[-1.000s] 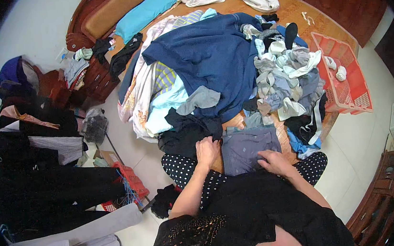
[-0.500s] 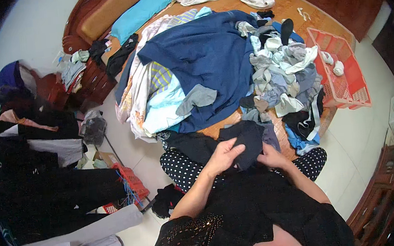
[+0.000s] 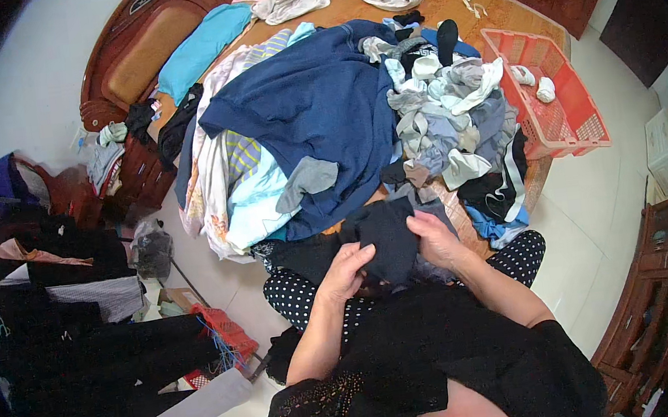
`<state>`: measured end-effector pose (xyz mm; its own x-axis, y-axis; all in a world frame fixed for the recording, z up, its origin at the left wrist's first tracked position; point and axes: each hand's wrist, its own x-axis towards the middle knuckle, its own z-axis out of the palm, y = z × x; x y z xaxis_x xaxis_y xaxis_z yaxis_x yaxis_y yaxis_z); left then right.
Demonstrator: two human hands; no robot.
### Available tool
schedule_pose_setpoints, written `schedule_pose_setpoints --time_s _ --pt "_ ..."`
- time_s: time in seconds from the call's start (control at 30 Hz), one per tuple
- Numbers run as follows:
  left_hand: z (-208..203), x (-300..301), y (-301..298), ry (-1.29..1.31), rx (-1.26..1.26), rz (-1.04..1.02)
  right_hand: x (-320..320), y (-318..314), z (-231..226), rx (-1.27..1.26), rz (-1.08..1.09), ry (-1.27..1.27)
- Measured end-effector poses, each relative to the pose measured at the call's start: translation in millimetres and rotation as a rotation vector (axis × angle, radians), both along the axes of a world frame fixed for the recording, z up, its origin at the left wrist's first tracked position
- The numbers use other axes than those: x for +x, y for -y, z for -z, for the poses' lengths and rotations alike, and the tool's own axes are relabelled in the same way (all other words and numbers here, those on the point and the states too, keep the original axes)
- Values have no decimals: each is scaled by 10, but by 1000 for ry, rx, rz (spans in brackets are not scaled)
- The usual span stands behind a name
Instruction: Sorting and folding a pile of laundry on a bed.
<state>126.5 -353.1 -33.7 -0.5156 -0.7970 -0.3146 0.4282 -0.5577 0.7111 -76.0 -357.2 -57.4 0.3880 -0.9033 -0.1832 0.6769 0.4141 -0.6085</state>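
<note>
Head view: holds a black cloth (image 3: 387, 245) between both hands, low over polka-dotted trousers (image 3: 299, 298), at the near edge of the bed (image 3: 527, 17); pinches its left side between thumb and fingers of the left hand (image 3: 344, 272); pinches its right side likewise with the right hand (image 3: 440, 242); beyond, a navy cloth (image 3: 307, 109) under a grey sock (image 3: 307, 184); to the right, a heap of small clothes (image 3: 443, 120) beside a pink-red basket (image 3: 574, 134).

The room has a pale wall (image 3: 44, 84), wooden headboard (image 3: 144, 64) and tiled floor (image 3: 592, 189).
</note>
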Motion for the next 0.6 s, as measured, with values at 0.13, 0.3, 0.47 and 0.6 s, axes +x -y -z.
schedule_pose_setpoints --time_s 0.13,0.3,0.47,0.6 --pt "13 -78 -27 197 70 -86 55 -38 204 -117 -137 -256" --pt "-154 -26 67 197 4 -239 -52 48 234 -250 -188 -324" --pt "-664 158 490 111 -140 -393 -205 325 -20 -590 -474 -637" --pt "-680 282 788 112 -159 -331 -157 355 -234 -406 -445 -375"
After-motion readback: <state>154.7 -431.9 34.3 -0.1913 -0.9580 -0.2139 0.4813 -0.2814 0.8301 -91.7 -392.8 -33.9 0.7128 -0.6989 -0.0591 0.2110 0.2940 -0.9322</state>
